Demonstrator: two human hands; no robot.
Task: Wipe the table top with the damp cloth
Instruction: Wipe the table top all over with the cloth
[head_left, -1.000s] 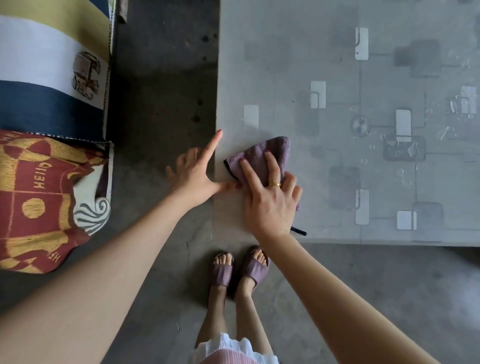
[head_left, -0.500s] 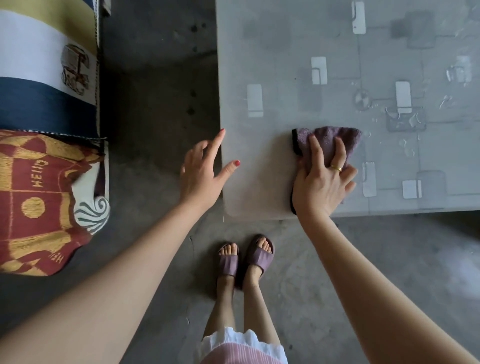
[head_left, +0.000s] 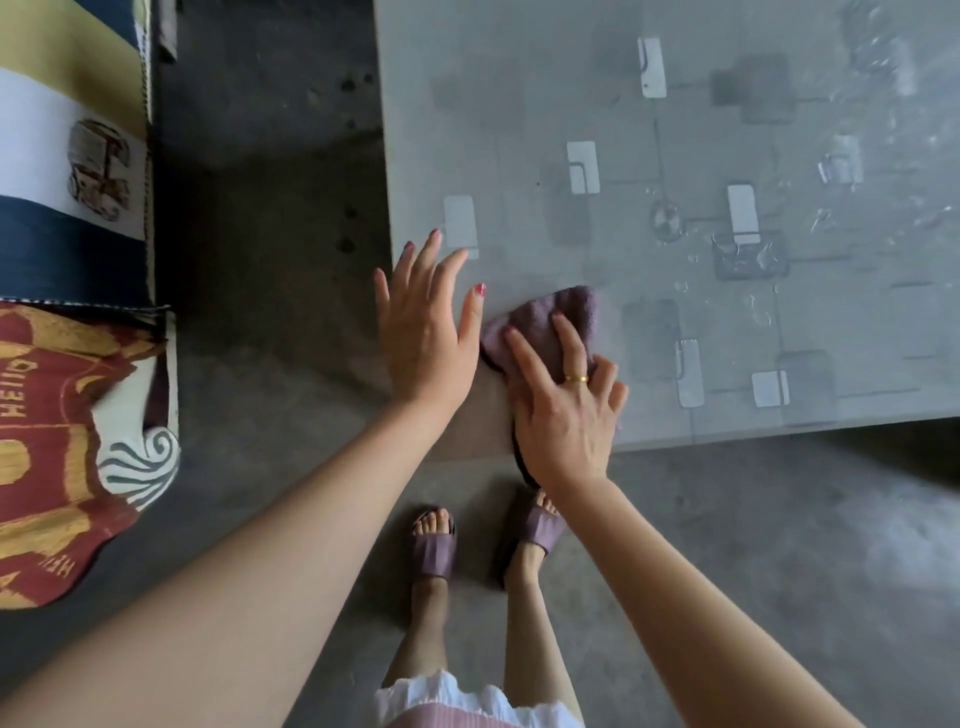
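Observation:
The grey table top (head_left: 649, 260), patterned with pale and dark rectangles, fills the upper right of the head view. A purple damp cloth (head_left: 545, 317) lies near its front left corner. My right hand (head_left: 563, 410) presses flat on the cloth, fingers spread and straight, a gold ring on one finger; the cloth's near part is hidden under the palm. My left hand (head_left: 426, 327) lies with straight fingers at the table's left corner, thumb close to the cloth. Water drops glisten on the table to the right.
A sofa (head_left: 67, 208) with a striped cover and a red and gold cushion (head_left: 57, 441) stands at the left, across a strip of concrete floor (head_left: 270, 234). My feet in purple slippers (head_left: 434, 545) stand just below the table's front edge.
My right hand slid the cloth rightward along the front edge, then back left toward the corner. My left hand lifted off, then came over the table's corner with flat fingers.

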